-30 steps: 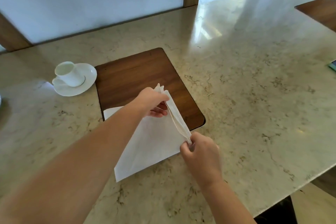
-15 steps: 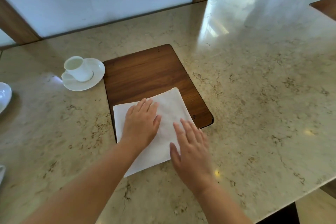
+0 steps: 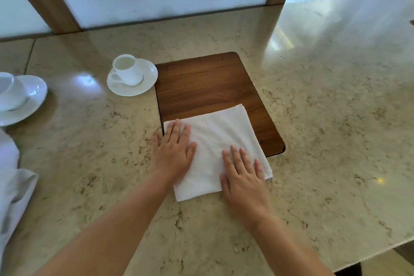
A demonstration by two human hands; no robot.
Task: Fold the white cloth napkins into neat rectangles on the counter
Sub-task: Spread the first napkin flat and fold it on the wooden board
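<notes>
A white cloth napkin (image 3: 215, 141), folded into a layered rectangle, lies flat half on the marble counter (image 3: 324, 130) and half on a dark wooden inset panel (image 3: 208, 83). My left hand (image 3: 173, 153) rests flat, fingers spread, on the napkin's left edge. Flat on its near right corner lies my right hand (image 3: 243, 175), fingers apart. Neither hand grips the cloth. More white cloth (image 3: 11, 181) lies bunched at the far left edge of the view.
A white cup on a saucer (image 3: 132, 77) stands just left of the wooden panel. A second cup and saucer (image 3: 18, 96) sit at the far left. The counter's front edge runs lower right; a frosted wall panel backs the counter.
One second ago both hands held the napkin's folded edge up. It was then laid flat, and my hands have slid outward across it, pressing it down.
</notes>
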